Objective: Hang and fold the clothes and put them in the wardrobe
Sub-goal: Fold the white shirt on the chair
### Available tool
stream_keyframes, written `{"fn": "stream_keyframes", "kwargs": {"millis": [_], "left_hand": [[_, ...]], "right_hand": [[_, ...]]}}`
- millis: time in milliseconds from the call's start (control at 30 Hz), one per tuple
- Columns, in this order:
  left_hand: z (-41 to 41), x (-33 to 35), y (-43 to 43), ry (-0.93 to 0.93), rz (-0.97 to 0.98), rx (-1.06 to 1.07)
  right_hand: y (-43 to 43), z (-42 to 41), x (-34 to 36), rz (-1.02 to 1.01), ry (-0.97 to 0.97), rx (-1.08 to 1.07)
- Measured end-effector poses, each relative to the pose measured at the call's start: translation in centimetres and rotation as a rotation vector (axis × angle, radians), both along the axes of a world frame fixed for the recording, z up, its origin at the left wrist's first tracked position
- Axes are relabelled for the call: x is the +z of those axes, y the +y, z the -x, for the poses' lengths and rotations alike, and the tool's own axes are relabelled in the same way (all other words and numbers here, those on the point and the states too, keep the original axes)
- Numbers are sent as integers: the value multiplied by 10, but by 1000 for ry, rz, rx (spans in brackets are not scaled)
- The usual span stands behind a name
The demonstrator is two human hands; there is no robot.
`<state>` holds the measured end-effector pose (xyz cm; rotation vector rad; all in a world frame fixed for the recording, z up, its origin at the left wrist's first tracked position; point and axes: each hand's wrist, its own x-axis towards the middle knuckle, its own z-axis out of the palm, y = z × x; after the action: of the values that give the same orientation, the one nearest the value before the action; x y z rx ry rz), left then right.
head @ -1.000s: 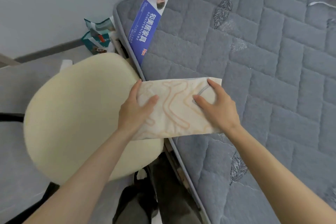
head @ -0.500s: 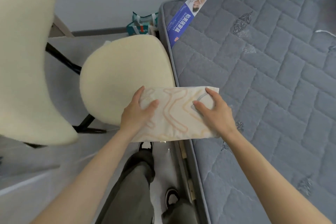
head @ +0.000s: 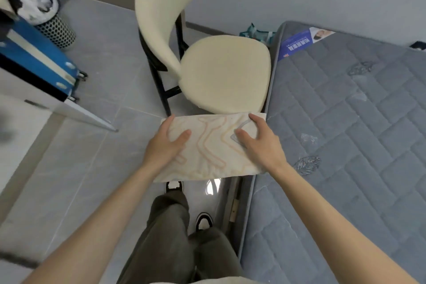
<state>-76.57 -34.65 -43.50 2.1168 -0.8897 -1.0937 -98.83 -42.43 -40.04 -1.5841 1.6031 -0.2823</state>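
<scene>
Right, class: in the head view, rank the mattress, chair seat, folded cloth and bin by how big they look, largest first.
1. mattress, clearly largest.
2-3. chair seat and folded cloth look about alike; the cloth is nearer the camera, so no ranking between them.
4. bin, smallest.

The cloth (head: 207, 152) has been carried off the mattress (head: 345, 145), now right of the fingers (head: 254, 119). The chair seat (head: 226, 74) is now seen beyond the fingertips, not beneath them.
</scene>
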Motion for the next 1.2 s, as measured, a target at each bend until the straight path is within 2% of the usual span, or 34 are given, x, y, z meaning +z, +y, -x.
{"fn": "stream_keyframes", "kwargs": {"millis": [233, 367, 600, 733, 867, 1200], "left_hand": [[-87, 73, 103, -65, 73, 303], [-147, 131, 169, -116, 166, 485], [-268, 242, 282, -274, 281, 687], [-335, 311, 330, -376, 378, 761], [-391, 380, 363, -522, 448, 742], [-510, 532, 407, -769, 596, 831]], "right_hand": [[40, -114, 81, 114, -85, 356], [74, -200, 127, 162, -153, 526], [144, -359, 219, 198, -319, 810], [182, -438, 280, 221, -475, 867], [211, -503, 340, 264, -613, 903], [240, -650, 486, 508, -843, 968]]}}
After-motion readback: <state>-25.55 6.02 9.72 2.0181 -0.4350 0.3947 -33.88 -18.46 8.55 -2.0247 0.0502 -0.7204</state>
